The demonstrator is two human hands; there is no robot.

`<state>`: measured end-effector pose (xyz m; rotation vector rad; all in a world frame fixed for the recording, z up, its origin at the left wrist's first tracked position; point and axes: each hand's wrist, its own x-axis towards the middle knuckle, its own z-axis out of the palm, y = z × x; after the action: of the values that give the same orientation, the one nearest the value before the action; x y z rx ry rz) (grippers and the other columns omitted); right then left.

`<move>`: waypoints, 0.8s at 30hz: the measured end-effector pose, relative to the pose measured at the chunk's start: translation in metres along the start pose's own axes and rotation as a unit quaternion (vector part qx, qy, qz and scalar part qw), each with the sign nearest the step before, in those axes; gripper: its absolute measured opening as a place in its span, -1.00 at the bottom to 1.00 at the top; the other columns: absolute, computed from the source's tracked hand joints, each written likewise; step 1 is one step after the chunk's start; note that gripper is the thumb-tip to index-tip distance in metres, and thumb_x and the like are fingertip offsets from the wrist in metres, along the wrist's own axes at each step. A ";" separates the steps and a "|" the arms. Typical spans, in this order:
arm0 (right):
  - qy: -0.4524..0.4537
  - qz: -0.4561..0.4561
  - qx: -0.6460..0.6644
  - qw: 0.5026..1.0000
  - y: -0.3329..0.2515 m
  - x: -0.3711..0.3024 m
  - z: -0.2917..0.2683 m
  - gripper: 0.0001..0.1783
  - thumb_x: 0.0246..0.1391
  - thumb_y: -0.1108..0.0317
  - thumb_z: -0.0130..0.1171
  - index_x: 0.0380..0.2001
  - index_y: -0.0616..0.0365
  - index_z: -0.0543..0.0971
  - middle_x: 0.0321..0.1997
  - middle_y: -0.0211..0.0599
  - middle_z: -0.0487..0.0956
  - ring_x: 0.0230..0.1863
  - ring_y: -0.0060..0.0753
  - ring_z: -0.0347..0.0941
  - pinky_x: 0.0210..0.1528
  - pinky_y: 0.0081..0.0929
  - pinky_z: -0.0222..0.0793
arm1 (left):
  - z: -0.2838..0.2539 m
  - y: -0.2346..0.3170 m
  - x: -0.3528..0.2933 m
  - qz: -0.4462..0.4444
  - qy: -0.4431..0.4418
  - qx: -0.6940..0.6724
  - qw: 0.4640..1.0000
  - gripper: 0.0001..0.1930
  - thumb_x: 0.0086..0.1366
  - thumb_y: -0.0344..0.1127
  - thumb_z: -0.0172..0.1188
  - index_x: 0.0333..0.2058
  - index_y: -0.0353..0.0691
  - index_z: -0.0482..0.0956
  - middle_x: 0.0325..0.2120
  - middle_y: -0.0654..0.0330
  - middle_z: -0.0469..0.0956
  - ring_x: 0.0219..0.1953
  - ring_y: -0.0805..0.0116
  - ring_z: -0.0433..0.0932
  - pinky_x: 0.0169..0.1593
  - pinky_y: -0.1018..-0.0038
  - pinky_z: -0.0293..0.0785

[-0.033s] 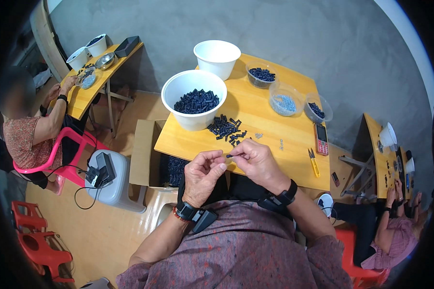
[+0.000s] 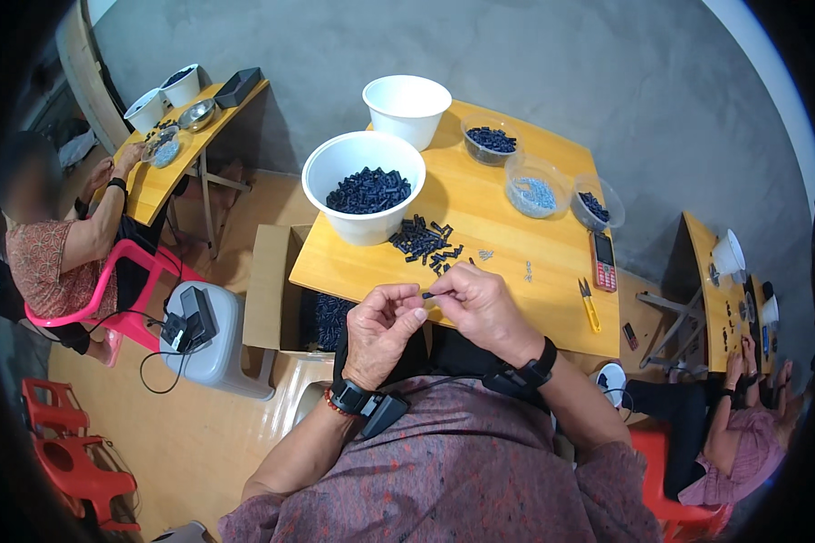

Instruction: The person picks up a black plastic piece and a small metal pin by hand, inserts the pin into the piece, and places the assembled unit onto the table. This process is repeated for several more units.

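Note:
Over the front edge of the wooden table [image 2: 525, 308], my right hand [image 2: 482, 306] pinches a small dark plastic piece [image 2: 428, 295] between thumb and fingertips. My left hand [image 2: 378, 333] is beside it, fingers curled toward the thumb, its tips close to the piece; whatever those fingers hold is hidden. Just beyond my hands lies a loose pile of dark plastic pieces [image 2: 423, 240]. Small silvery parts [image 2: 485, 255] lie to its right, with several more [image 2: 529, 271] in a short row. The large white bowl [image 2: 362, 226] left of the pile holds many similar dark pieces.
Another white bowl [image 2: 407, 127] and clear tubs [image 2: 536, 210] of parts stand farther back. A red phone [image 2: 604, 262] and yellow-handled snips [image 2: 589, 308] lie at the right. A cardboard box [image 2: 267, 290] and grey stool [image 2: 217, 339] are at left. Co-workers sit at both sides.

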<state>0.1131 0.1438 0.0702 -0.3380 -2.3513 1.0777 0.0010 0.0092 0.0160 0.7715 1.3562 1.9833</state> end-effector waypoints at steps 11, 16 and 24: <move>-0.026 0.025 -0.110 0.993 0.013 -0.038 -0.032 -0.89 0.01 0.53 0.18 -0.33 0.25 0.57 -0.35 -0.06 0.55 -0.26 0.00 0.52 -0.19 -0.22 0.43 | -0.011 -0.005 -0.001 -0.057 -0.031 -0.039 0.997 -0.92 0.27 -0.54 0.17 -0.33 -0.29 0.43 -0.46 0.15 0.57 -0.49 0.46 0.57 -0.36 0.50 0.59; 0.104 0.053 -0.202 0.972 0.073 -0.055 -0.100 -0.90 0.01 0.52 0.18 -0.36 0.25 0.60 -0.37 -0.06 0.56 -0.27 -0.02 0.53 -0.22 -0.24 0.45 | -0.004 -0.003 -0.002 -0.074 0.000 -0.060 0.995 -0.89 0.32 -0.48 0.15 -0.19 -0.33 0.49 -0.45 0.14 0.58 -0.50 0.46 0.57 -0.34 0.49 0.61; 0.036 0.066 -0.206 0.976 0.068 -0.038 -0.100 -0.93 0.00 0.51 0.18 -0.41 0.29 0.60 -0.39 -0.01 0.52 -0.30 0.04 0.50 -0.23 -0.21 0.43 | -0.006 -0.009 -0.003 -0.102 -0.024 -0.060 0.993 -0.86 0.36 -0.42 0.15 -0.17 -0.34 0.50 -0.42 0.10 0.61 -0.48 0.44 0.60 -0.34 0.49 0.63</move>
<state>0.2010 0.2342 0.0591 -0.6806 -2.5037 0.6117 -0.0004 0.0060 0.0056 0.5969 1.2234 1.8558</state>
